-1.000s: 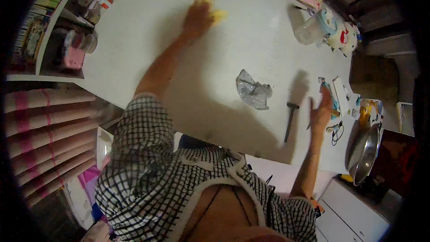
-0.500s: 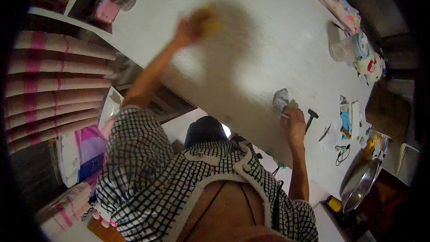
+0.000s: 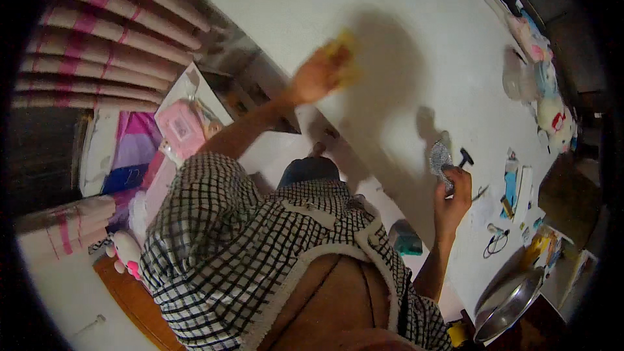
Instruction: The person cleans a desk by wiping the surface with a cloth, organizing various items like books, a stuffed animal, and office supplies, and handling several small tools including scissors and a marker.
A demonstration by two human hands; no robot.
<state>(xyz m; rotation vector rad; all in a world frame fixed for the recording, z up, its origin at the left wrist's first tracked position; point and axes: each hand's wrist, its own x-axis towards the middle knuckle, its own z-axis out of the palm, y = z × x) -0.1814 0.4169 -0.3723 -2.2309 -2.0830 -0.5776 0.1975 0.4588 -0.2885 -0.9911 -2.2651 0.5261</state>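
Observation:
My left hand (image 3: 315, 78) is closed around a yellow cloth or sponge (image 3: 346, 58) over the white tabletop (image 3: 286, 10); blur hides which it is. To the right, my right hand (image 3: 457, 192) pinches a silvery, rough-textured piece (image 3: 441, 156), longish and crumpled-looking, near the table's front edge. Its exact kind cannot be made out. Just beyond those fingers lies a small black T-shaped tool (image 3: 465, 158), partly hidden by the hand.
On the table's right side are a blue-labelled packet (image 3: 511, 182), a dark looped cord (image 3: 496, 244) and a shiny metal basin (image 3: 513, 302). A clear jar (image 3: 519, 81) and a white plush toy (image 3: 554, 117) stand farther back. Left are a striped curtain (image 3: 117, 26) and a pink box (image 3: 182, 129).
The view has shifted. My left hand with the yellow piece has come nearer to me over the tabletop. My right hand still holds the silvery piece, now tilted differently.

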